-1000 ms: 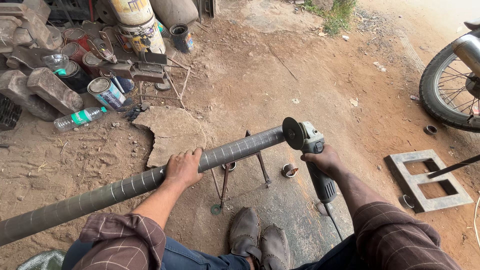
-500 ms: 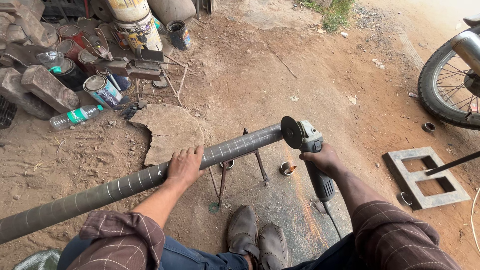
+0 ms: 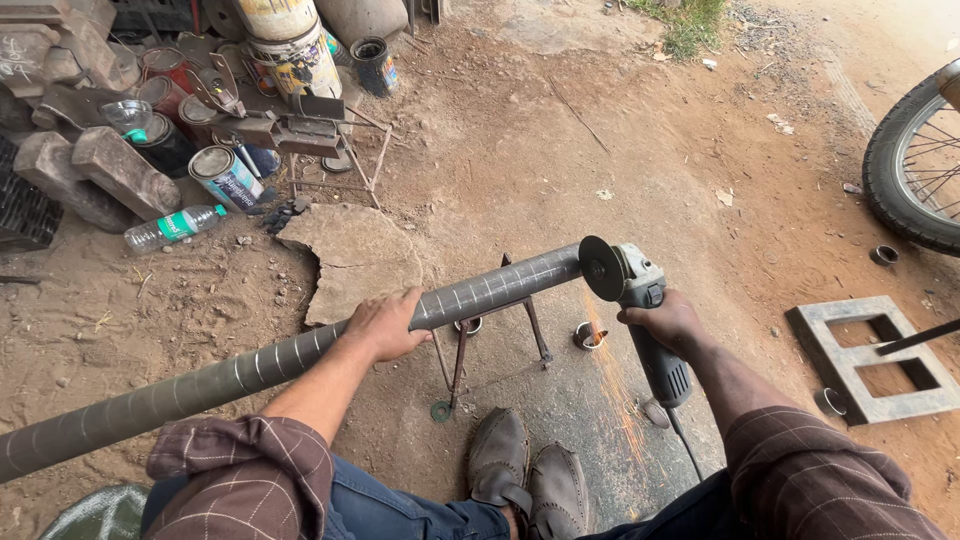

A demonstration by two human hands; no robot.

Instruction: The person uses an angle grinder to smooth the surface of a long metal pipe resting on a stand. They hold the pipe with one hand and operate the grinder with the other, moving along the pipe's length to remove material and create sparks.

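Head view showed the left hand (image 3: 388, 326) with fingers wrapped over the pipe (image 3: 300, 350), the right hand (image 3: 668, 322) clamped on the grinder (image 3: 640, 310) at its far end.

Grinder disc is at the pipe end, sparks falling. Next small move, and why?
Probably ease the grey angle grinder slightly further into the long grey metal pipe: its disc meets the pipe's end, sparks drop below, the left hand steadies the pipe on its stand, and the right hand grips the grinder.
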